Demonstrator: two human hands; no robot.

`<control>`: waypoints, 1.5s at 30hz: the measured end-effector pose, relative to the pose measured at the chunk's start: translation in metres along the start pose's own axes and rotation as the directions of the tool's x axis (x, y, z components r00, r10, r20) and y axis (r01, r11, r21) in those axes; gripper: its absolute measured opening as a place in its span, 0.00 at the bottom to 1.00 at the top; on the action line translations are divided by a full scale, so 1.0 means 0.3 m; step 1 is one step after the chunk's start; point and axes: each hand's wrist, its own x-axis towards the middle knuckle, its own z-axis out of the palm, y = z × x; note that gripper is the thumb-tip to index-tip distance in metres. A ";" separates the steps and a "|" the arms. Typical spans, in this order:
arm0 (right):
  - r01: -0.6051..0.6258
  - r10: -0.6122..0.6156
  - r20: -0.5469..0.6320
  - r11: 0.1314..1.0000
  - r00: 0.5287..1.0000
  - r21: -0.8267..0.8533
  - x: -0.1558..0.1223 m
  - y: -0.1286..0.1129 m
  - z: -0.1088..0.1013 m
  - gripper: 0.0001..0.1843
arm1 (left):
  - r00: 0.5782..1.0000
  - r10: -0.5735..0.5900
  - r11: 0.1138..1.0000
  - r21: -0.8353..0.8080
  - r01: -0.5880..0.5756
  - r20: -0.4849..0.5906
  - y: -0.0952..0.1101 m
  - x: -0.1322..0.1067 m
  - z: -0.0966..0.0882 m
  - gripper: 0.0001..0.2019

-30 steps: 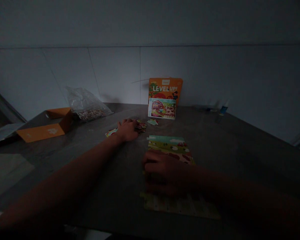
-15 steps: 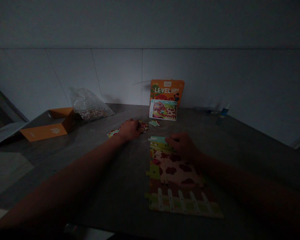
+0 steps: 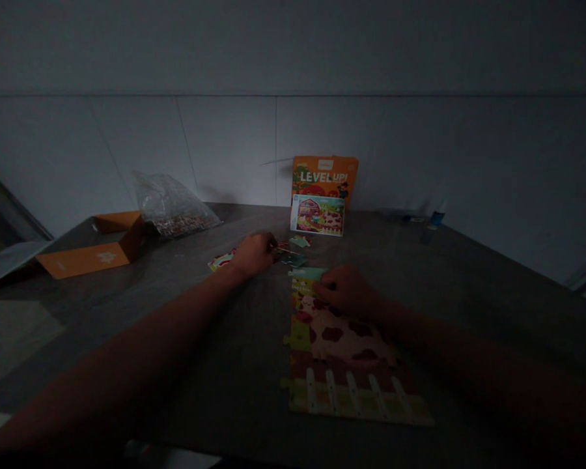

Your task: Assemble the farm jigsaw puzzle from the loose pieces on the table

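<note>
Dim room, pale panelled wall (image 3: 224, 143) behind grey bench (image 3: 469, 280). Joined cow-and-fence puzzle section (image 3: 354, 361) flat on near bench, tabs along its left edge. Orange box tray (image 3: 85, 264) far left, clear plastic bag (image 3: 173, 202) beside it. "LEVEL UP!" box (image 3: 344, 170) upright near wall, farm picture card (image 3: 317, 216) before it. Right hand (image 3: 351, 290) over section's top, fingers curled; can't tell if pinching. Left hand (image 3: 254, 253) at loose puzzle pieces (image 3: 217, 262), fingers bent, grip unclear. Small bottle (image 3: 437, 215) back right.
</note>
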 end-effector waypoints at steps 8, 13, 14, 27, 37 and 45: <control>-0.007 0.007 0.005 1.000 1.000 0.008 -0.001 0.001 0.003 0.23 | 0.983 0.176 0.984 -0.008 -0.177 -0.057 0.008 -0.009 0.029 0.15; -0.017 0.017 -0.011 1.000 1.000 -0.022 -0.001 -0.008 0.001 0.23 | 0.964 0.253 0.967 0.016 -0.255 0.079 0.038 -0.029 0.058 0.23; -0.013 0.013 -0.018 0.999 1.000 -0.031 0.000 -0.009 0.001 0.23 | 0.967 0.237 0.971 0.017 -0.239 0.091 0.040 -0.029 0.060 0.22; 0.001 -0.001 -0.003 0.996 1.000 -0.085 0.006 -0.014 -0.004 0.24 | 0.968 0.219 0.976 -0.046 -0.215 0.121 0.040 -0.009 0.040 0.17; 0.006 -0.006 -0.008 0.995 1.000 -0.098 0.007 -0.020 -0.008 0.24 | 0.997 0.070 0.998 0.006 -0.070 -0.019 0.043 -0.013 0.011 0.18; -0.011 0.012 0.004 0.996 1.000 -0.088 0.007 -0.025 -0.012 0.24 | 0.998 -0.021 0.999 0.041 0.024 -0.053 0.027 0.000 0.014 0.16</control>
